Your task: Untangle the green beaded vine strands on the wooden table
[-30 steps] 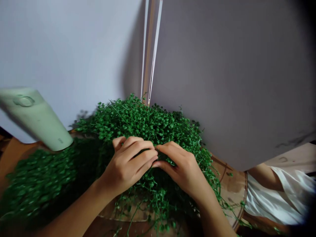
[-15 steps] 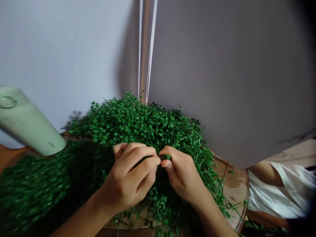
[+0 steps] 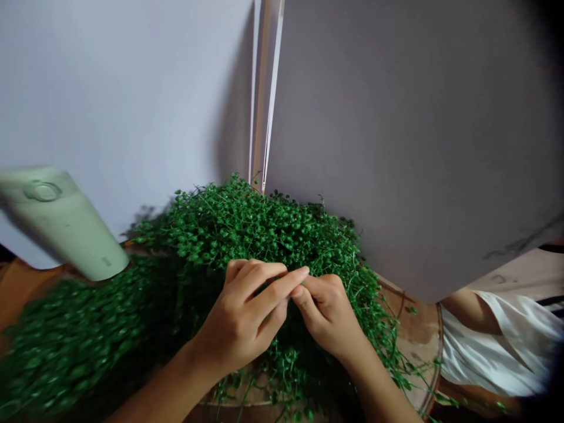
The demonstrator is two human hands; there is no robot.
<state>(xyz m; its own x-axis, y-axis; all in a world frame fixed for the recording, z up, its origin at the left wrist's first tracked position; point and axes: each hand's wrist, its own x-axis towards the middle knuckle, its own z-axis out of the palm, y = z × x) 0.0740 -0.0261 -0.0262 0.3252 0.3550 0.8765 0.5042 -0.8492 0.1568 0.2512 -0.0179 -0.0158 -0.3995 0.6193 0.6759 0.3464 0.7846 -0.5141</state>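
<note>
My left hand (image 3: 251, 311) and my right hand (image 3: 326, 305) meet in front of a large mound of green leafy stems (image 3: 259, 229). The left fingers reach across to the right fingertips and touch them. Both hands are closed in a pinch. Whatever sits between the fingertips is mostly hidden; only a hint of green shows there. Trailing sprigs (image 3: 286, 376) hang below the hands.
A pale green bottle (image 3: 74, 223) stands tilted in view at the left, beside more foliage (image 3: 79, 329). Behind are two tall panels (image 3: 154, 106). A wooden round surface (image 3: 416, 329) and another person's arm with white cloth (image 3: 493, 346) are at the right.
My left fingers have slid right, over the right fingertips, and the green bit at the right pinch is now mostly covered. The view has shifted slightly, moving the bottle rightward.
</note>
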